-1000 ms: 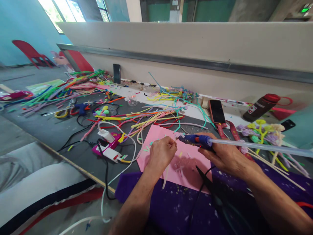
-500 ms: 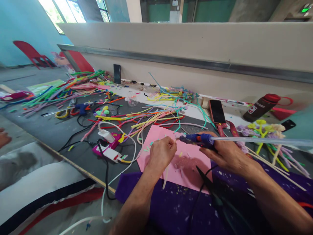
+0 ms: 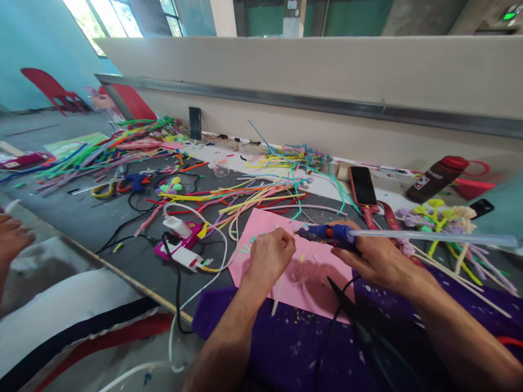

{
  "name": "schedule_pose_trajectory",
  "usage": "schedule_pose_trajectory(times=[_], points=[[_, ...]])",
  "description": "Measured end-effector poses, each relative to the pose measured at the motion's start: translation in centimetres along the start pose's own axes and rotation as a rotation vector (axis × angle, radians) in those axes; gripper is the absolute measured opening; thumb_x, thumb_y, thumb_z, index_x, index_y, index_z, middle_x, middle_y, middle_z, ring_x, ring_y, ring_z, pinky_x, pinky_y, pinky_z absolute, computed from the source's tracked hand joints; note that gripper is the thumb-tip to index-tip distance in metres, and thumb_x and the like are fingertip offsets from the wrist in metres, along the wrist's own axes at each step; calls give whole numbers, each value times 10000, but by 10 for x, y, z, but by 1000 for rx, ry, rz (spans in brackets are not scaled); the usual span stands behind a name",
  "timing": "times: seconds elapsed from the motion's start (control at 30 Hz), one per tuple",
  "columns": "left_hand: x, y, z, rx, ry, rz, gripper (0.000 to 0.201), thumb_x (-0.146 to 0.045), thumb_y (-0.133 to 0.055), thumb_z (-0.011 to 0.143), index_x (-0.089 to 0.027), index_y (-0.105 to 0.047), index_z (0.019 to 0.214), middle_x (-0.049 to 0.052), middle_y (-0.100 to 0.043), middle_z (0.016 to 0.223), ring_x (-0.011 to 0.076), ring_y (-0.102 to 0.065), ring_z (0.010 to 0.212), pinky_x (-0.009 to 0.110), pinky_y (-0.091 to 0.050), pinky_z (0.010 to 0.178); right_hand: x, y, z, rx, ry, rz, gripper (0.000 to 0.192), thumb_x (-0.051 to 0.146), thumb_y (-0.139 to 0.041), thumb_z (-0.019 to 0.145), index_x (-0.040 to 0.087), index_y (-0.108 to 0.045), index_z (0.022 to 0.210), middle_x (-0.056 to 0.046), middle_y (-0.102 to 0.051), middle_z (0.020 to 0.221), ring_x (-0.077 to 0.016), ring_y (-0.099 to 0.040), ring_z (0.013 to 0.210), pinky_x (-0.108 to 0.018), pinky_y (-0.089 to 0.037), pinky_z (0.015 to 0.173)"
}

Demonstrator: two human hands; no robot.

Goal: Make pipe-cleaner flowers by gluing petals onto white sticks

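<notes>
Evidently, the right hand (image 3: 368, 253) was wrapped around the handle of a blue glue gun (image 3: 341, 233), its nozzle pointing at the left hand's fingertips and very close to them. A clear glue stick (image 3: 429, 236) ran out of the gun's back, passing above the right wrist. The left hand (image 3: 269, 250) was closed, thumb and forefinger drawn together; what lay between them was too small to tell. From beneath that hand a cream stem (image 3: 277, 298) slanted toward the wearer; whether the fingers gripped it could not be told.

Under both hands lay a pink sheet (image 3: 257, 220), with mint-green snippets (image 3: 245, 249) just beside the left hand. Nearer the wearer than the right hand, dark scissors (image 3: 343, 299) rested with their tip over the sheet, on a purple cloth (image 3: 281, 348). Left of the left hand sat a magenta power strip (image 3: 196, 231); beyond it, farther forward, colourful fuzzy stems (image 3: 261, 193) were spread. Ahead of the right hand lay a phone (image 3: 363, 186). Well left of both hands, a co-worker's hand (image 3: 14, 237) showed at the table's edge.
</notes>
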State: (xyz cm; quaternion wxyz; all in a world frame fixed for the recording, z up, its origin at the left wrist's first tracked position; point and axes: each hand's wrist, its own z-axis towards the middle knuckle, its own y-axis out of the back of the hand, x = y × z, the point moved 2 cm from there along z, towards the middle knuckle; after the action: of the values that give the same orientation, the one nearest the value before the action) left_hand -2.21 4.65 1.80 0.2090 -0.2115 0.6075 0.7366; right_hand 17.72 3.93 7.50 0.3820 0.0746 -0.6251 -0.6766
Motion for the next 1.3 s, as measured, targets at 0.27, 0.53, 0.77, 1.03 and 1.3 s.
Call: schedule_pose_trajectory(times=[0.27, 0.53, 0.77, 1.03, 1.3], points=[[0, 0, 0, 4, 19, 7, 180, -252, -509, 746, -198, -673, 696, 19, -652, 602, 141, -578, 577, 234, -311, 535, -4, 0, 1, -32, -6, -34, 328, 291, -486, 829, 182, -478, 1138, -75, -614, 923, -224, -586, 799, -325, -451, 680], [0, 0, -1, -18, 8, -15, 174, -241, -506, 737, -193, -663, 677, 15, -643, 583, 136, -571, 557, 231, -313, 530, -9, 0, 1, -9, -13, -44, 342, 296, -483, 833, 161, -477, 1146, -80, -607, 918, -227, -569, 800, -335, -440, 689], [0, 1, 1, -8, 4, -22, 179, -252, -508, 741, -193, -655, 660, 15, -640, 576, 134, -565, 549, 232, -306, 523, -9, 1, 1, -13, 0, -35, 330, 305, -487, 831, 169, -479, 1132, -72, -601, 909, -221, -563, 793, -322, -429, 678], [0, 2, 1, -20, 20, -43, 168, -237, -510, 729, -190, -659, 666, 10, -639, 574, 130, -566, 550, 232, -319, 531, -17, -1, -1, -88, -42, -73, 218, 349, -493, 828, 155, -556, 904, -56, -595, 741, -192, -539, 652, -288, -375, 575], [4, 8, 2, 6, 70, -284, 154, -285, -545, 716, -177, -641, 663, -3, -622, 561, 116, -549, 519, 221, -351, 518, -54, -8, 12, -60, -418, 606, 327, 462, -497, 799, 144, -572, 782, 12, -519, 465, -112, -471, 425, -232, -334, 433]])
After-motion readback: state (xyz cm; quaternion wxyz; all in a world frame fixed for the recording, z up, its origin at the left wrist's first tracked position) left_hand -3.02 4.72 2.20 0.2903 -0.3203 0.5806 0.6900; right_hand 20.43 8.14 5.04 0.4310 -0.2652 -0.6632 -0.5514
